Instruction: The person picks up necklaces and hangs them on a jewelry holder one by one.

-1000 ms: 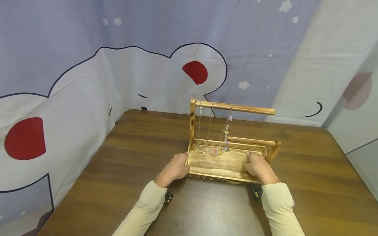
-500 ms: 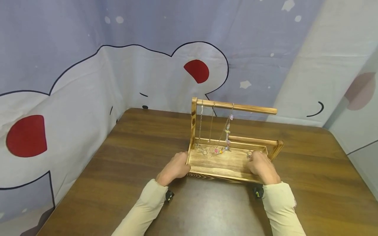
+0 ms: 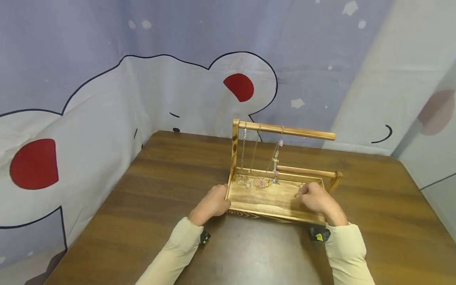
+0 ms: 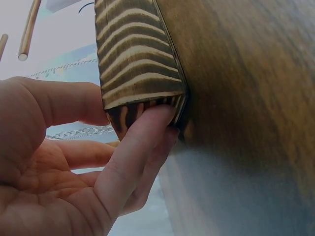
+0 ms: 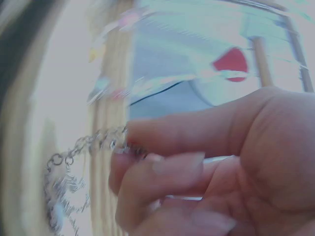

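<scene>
A wooden jewelry stand with a shallow tray (image 3: pixel 267 199) sits on the table. My left hand (image 3: pixel 212 201) grips the tray's left front corner, thumb and fingers on either side of the striped wood (image 4: pixel 140 54) in the left wrist view. Above the tray's right end, my right hand (image 3: pixel 317 198) pinches a silver link chain (image 5: pixel 91 142) between thumb and fingertips. Part of that chain dangles below the fingers, blurred in the right wrist view. From the upper bar (image 3: pixel 306 132) hang a pearl-topped chain (image 3: pixel 244 134), a thin chain (image 3: pixel 254 148) and a colorful beaded necklace (image 3: pixel 276 160).
A shorter, lower bar (image 3: pixel 308 171) runs along the back right, held by a post (image 3: pixel 336 181) at its right end. The hanging necklaces' lower ends reach into the tray's left half. A patterned curtain (image 3: pixel 171 91) stands behind the brown table (image 3: pixel 171 166).
My right hand has risen from the tray floor and shifted slightly right, with the chain now dangling from its fingertips. The left hand keeps its grip on the tray corner.
</scene>
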Motion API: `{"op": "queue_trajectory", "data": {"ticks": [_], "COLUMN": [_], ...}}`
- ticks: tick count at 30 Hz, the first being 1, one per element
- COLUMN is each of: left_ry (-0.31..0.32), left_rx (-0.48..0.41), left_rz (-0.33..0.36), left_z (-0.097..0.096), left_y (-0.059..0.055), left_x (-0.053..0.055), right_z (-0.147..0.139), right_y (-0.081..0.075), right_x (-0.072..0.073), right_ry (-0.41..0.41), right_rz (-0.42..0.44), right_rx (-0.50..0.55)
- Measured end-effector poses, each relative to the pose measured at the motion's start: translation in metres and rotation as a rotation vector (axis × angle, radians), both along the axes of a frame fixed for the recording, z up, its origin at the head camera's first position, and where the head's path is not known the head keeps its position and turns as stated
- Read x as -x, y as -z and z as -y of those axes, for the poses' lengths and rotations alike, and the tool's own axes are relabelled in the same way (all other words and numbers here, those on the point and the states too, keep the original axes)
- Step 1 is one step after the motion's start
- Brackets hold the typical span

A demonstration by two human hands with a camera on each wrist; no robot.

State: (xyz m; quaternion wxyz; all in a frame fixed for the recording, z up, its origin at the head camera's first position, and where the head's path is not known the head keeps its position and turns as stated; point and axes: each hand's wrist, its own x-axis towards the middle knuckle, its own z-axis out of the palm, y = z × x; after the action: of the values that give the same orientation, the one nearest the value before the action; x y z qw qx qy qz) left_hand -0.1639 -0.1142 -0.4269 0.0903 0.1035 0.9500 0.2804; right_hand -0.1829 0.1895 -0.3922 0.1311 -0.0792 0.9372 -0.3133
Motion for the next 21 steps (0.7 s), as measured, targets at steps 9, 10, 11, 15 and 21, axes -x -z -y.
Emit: {"op": "queue_trajectory", "data": {"ticks": [9, 10, 11, 15, 21], "left_ry": [0.007, 0.008, 0.007, 0.005, -0.002], "left_rx": [0.007, 0.004, -0.001, -0.006, -0.015], "left_rz": [0.003, 0.003, 0.005, 0.007, -0.004], "left_z": [-0.002, -0.002, -0.003, -0.003, -0.001], "left_y": [0.005, 0.005, 0.005, 0.003, -0.001], "left_x": [-0.005, -0.004, -0.004, -0.003, -0.001], "right_z": [-0.007, -0.007, -0.007, -0.006, 0.000], "right_y": [-0.004, -0.005, -0.006, -0.014, -0.029], "right_x": [-0.011, -0.012, -0.012, -0.013, -0.014], "right_ry": [-0.092, -0.104, -0.112, -0.128, -0.128], "right_rz": [0.004, 0.004, -0.008, -0.060, -0.128], "right_rx": [0.273, 0.281, 0.278, 0.275, 0.289]}}
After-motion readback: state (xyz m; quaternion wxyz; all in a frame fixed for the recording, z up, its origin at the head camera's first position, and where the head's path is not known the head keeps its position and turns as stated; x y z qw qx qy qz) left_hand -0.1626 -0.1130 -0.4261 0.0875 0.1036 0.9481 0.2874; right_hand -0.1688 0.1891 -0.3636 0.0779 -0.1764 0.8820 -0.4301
